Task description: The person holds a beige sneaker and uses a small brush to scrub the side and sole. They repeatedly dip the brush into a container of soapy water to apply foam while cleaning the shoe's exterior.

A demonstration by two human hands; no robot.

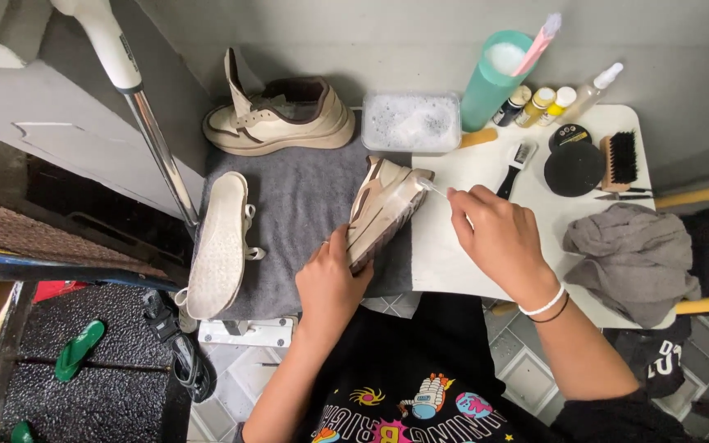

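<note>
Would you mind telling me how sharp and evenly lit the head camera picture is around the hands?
Head view: light is soft and even on the white table, with no hard shadows; the left hand and the shoe it steadies look sharp; the right hand is clear, though the thin thing at its fingertips is slightly blurred; the floor at lower left is dim; straight edges bow near the frame's borders.

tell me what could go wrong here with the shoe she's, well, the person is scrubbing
1. The left hand steadies the tilted shoe at one end only; pressure from the right hand could make it slip on the grey towel.
2. The tray of soapy water sits just behind the shoe and might get knocked.
3. The small bottles stand close together and could topple if bumped.
</note>
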